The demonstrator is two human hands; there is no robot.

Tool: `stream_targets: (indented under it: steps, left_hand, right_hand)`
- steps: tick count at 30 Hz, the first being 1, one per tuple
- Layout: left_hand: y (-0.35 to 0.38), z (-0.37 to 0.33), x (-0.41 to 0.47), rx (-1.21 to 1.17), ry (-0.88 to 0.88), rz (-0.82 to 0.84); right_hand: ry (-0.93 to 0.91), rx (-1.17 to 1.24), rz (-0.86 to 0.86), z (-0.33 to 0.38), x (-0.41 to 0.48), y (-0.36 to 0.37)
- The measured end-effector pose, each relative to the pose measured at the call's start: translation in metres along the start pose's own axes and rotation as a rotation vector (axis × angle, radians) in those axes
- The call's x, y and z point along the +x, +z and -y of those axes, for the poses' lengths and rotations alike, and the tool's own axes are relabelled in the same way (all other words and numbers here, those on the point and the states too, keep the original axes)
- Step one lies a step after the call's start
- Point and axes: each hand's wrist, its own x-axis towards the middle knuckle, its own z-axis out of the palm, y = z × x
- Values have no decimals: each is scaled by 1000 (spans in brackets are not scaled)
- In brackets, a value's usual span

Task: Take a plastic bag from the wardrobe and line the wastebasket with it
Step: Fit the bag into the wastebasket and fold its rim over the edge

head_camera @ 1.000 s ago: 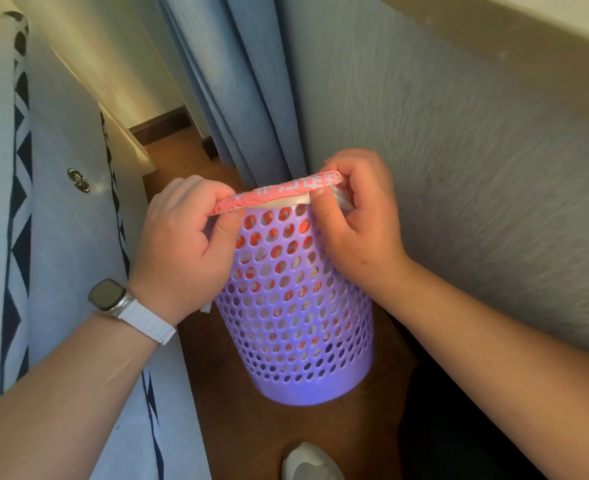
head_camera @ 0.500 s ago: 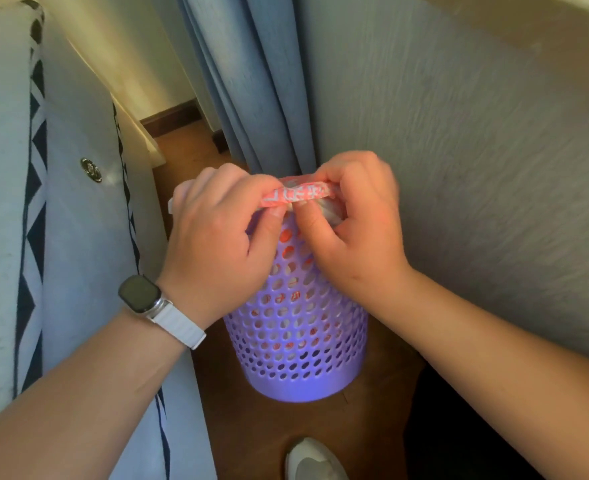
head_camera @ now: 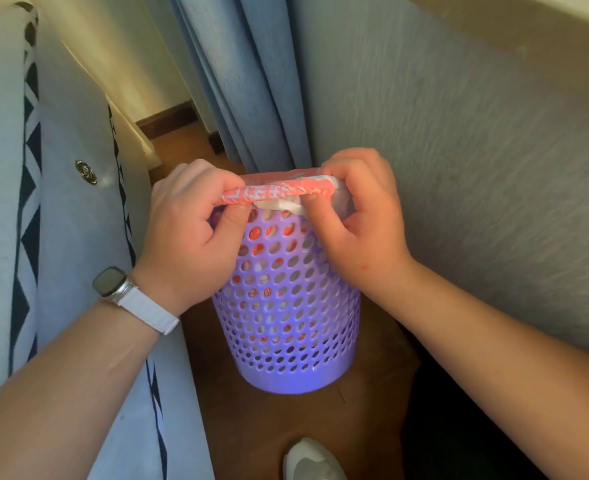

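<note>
- Pinching the pink printed plastic bag (head_camera: pixel 275 195) at the rim of the purple perforated wastebasket (head_camera: pixel 286 323), frame centre: left hand (head_camera: pixel 196 237) at its 9 o'clock, right hand (head_camera: pixel 362 223) at 3 o'clock.
- Risk: uneven pull tips the light wastebasket, standing on the floor (head_camera: pixel 286 427).
- Risk: thin film tears or slips off the rim under tension.
- Count: one bag, one wastebasket, two hands, one wristwatch (head_camera: pixel 113 280), one shoe (head_camera: pixel 312 460) at 6 o'clock.

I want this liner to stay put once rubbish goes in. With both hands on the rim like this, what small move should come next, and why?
Probably pull the bunched edge down over the near rim. The plastic bag sits rolled along the top of the wastebasket, pinched by the left hand and right hand, with a white fold hanging loose between them. Folded lower, it should grip better.
</note>
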Motion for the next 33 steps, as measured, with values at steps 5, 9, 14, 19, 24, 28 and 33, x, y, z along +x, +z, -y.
stream_targets:
  steps: [5,9,14,19,24,28,33]
  left_hand:
    - [-3,-9,-2,108,48,20]
    - [5,-28,-3,189,106,-14]
    - [7,-24,-2,149,39,-10]
    - [6,-9,-1,119,-64,-10]
    - [4,-5,1,71,-104,-33]
    - [6,-9,0,24,-79,-35]
    - [8,-13,-3,-7,-41,-15]
  right_hand:
    - [-4,-77,-43,5,-1,-1]
    - [-28,-95,-71,11,0,1]
    - [-25,-48,-24,16,-2,5]
    - [-9,9,34,11,-3,4]
    - [30,40,35,4,1,1]
    - [40,32,1,3,0,2]
    - [28,-17,-70,2,-1,1]
